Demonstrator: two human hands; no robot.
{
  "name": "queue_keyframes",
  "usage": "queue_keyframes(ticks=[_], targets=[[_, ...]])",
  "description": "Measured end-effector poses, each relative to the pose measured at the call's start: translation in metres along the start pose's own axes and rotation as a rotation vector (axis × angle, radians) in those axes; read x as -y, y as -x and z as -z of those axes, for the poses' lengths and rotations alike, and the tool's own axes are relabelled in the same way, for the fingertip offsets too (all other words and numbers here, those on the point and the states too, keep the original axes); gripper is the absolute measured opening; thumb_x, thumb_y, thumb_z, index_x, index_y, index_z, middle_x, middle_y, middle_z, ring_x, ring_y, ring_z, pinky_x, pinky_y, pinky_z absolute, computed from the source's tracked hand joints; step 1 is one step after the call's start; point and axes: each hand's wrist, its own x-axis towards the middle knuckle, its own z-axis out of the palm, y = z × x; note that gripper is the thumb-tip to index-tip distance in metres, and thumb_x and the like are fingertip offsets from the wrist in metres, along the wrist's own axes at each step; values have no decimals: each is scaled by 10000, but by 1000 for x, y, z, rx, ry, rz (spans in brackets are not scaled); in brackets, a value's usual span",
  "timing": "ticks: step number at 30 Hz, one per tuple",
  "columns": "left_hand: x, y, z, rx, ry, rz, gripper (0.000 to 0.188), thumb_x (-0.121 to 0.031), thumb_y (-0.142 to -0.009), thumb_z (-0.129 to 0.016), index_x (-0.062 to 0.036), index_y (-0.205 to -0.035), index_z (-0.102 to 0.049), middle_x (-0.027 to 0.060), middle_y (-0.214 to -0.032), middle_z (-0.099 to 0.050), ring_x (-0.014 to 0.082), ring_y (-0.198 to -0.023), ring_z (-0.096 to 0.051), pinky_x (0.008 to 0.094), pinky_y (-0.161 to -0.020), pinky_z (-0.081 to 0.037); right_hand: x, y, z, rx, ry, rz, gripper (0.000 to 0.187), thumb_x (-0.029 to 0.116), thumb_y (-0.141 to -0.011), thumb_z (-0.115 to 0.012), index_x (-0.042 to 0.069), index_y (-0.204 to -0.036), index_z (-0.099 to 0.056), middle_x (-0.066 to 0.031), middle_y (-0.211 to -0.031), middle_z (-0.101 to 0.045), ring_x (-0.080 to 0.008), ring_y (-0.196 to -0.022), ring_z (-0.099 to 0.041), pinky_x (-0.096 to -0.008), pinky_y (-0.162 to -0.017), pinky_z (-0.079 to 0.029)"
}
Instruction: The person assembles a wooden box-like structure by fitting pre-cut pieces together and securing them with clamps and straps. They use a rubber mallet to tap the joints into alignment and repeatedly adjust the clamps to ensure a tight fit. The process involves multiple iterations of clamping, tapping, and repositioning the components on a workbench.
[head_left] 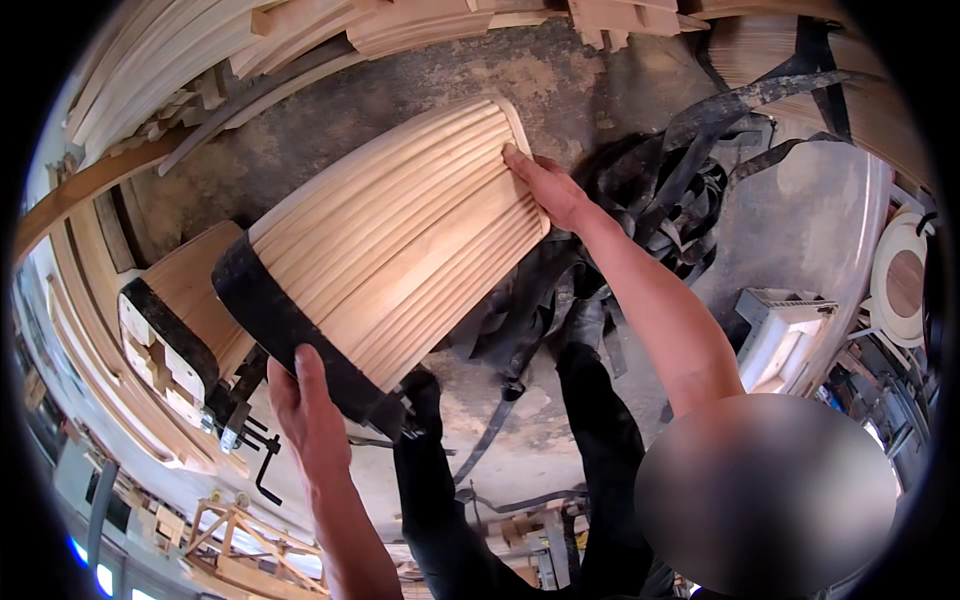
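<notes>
A pale fluted wooden piece, broad and curved with long grooves, lies tilted across the middle. A wide black strap wraps its lower left end. My left hand grips that end, the thumb lying over the strap and the other fingers mostly hidden behind. At the upper right end my right hand clasps the rim, thumb on the grooved face and fingers out of sight underneath. Just left stands a second wooden piece, also banded in black, with a metal crank clamp by its lower end.
A tangled heap of black straps covers the floor to the right. Stacked wooden strips line the far side and the left. Another strapped wooden piece sits at the far right. A blurred round patch hides the lower right.
</notes>
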Motion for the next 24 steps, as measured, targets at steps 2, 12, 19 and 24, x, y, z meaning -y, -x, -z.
queue_keyframes(ticks=[2, 12, 19, 24], targets=[[-1, 5, 1, 103, -94, -73, 298, -271, -1066, -568, -40, -1251, -601, 2, -994, -599, 104, -911, -546, 273, -854, -450, -21, -44, -13, 44, -59, -13, 895, 647, -910, -661, -83, -1410, -525, -199, -1280, -658, -259, -1153, -643, -373, -993, -510], [-36, 15, -109, 155, -478, -566, 357, -272, -875, -785, -47, -749, -538, 87, -652, -549, 293, -625, -545, 421, -671, -428, -15, -1, 2, -147, 56, 298, 677, 569, -1013, -539, -25, -1330, -607, -150, -1345, -651, -263, -1257, -586, -374, -1066, -436], [-50, 6, -233, 147, -592, -775, 524, -465, -890, -739, 33, -789, -611, 227, -706, -656, 416, -718, -676, 468, -695, -534, -104, 134, 17, 82, -630, 67, 651, 494, -1074, -465, 83, -1572, -388, -51, -1571, -446, -200, -1412, -435, -431, -1104, -402], [-35, 22, -235, 144, -596, -1030, 509, -419, -913, -744, 65, -1047, -664, 269, -1057, -694, 400, -985, -672, 468, -862, -517, -148, 207, -2, 137, -910, -220, 680, 583, -1068, -411, 70, -1513, -446, -41, -1401, -590, -201, -1238, -558, -422, -1041, -450]])
